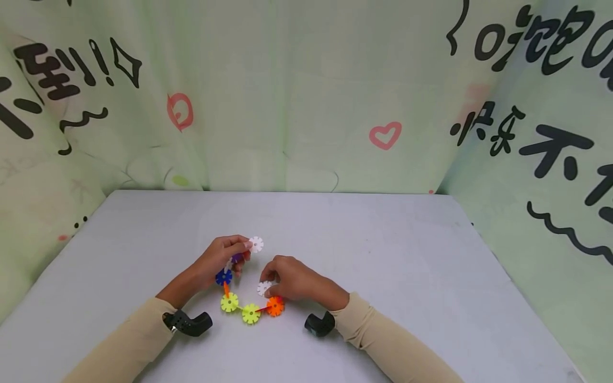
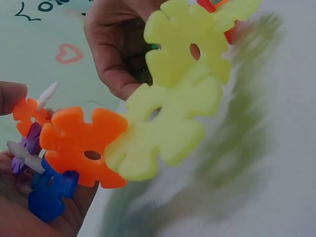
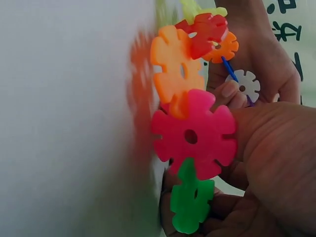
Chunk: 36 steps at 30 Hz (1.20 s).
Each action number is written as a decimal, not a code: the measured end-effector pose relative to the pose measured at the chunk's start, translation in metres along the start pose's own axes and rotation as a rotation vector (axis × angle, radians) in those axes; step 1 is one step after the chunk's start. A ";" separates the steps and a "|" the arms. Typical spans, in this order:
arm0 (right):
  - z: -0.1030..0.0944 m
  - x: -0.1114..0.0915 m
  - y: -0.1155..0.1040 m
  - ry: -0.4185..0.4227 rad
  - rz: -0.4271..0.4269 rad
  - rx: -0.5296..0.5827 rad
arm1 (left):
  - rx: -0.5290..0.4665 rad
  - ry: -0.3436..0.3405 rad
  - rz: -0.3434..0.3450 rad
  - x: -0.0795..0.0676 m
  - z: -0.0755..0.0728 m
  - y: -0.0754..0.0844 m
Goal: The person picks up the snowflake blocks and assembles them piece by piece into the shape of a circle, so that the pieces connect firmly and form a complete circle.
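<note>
A curved chain of slotted plastic snowflake discs hangs between both hands over the table. My left hand (image 1: 215,260) pinches one end, where a white disc (image 1: 256,244) sticks out past the fingertips. Purple (image 2: 32,137) and blue (image 2: 47,202) discs lie by its palm. Along the bottom of the curve run an orange disc (image 2: 69,133) and two yellow-green discs (image 1: 229,302). My right hand (image 1: 297,279) grips the other end, beside another white disc (image 1: 264,288). In the right wrist view, a pink disc (image 3: 212,153) and a green disc (image 3: 180,212) sit against its fingers.
The white tabletop (image 1: 383,239) spreads around both hands. Behind it and at the sides hangs a pale green curtain (image 1: 325,80) with black lettering and red hearts. A black wrist camera (image 1: 187,322) sits on the left wrist, another camera (image 1: 320,323) on the right.
</note>
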State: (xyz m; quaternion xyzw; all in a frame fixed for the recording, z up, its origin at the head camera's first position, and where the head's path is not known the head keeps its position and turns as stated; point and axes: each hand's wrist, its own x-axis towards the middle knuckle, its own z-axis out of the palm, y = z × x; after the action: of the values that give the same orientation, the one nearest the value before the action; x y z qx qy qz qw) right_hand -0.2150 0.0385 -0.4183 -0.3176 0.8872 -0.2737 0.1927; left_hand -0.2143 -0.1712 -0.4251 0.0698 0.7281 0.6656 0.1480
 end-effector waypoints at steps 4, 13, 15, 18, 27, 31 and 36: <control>-0.003 -0.003 0.005 0.009 0.013 0.082 | -0.028 -0.023 0.003 0.000 0.006 0.003; -0.010 -0.012 0.025 0.007 -0.162 0.117 | -0.030 -0.054 -0.008 0.005 0.022 0.002; -0.012 -0.015 0.028 0.023 -0.180 0.121 | -0.021 -0.062 -0.006 0.007 0.026 0.001; -0.019 -0.022 0.033 0.054 -0.176 0.127 | -0.010 -0.058 0.009 0.011 0.033 0.001; -0.041 -0.036 0.044 0.153 -0.164 0.112 | -0.017 -0.018 -0.006 0.019 0.050 0.004; -0.046 -0.040 0.048 0.193 -0.154 0.189 | -0.032 -0.029 -0.010 0.022 0.059 0.005; -0.051 -0.045 0.053 0.297 -0.169 0.265 | -0.073 -0.024 0.000 0.025 0.069 0.005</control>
State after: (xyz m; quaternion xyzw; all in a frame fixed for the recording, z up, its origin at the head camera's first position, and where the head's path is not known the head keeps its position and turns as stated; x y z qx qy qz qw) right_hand -0.2331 0.1213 -0.4028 -0.3189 0.8323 -0.4468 0.0765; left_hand -0.2174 -0.0978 -0.4277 0.0725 0.7015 0.6909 0.1591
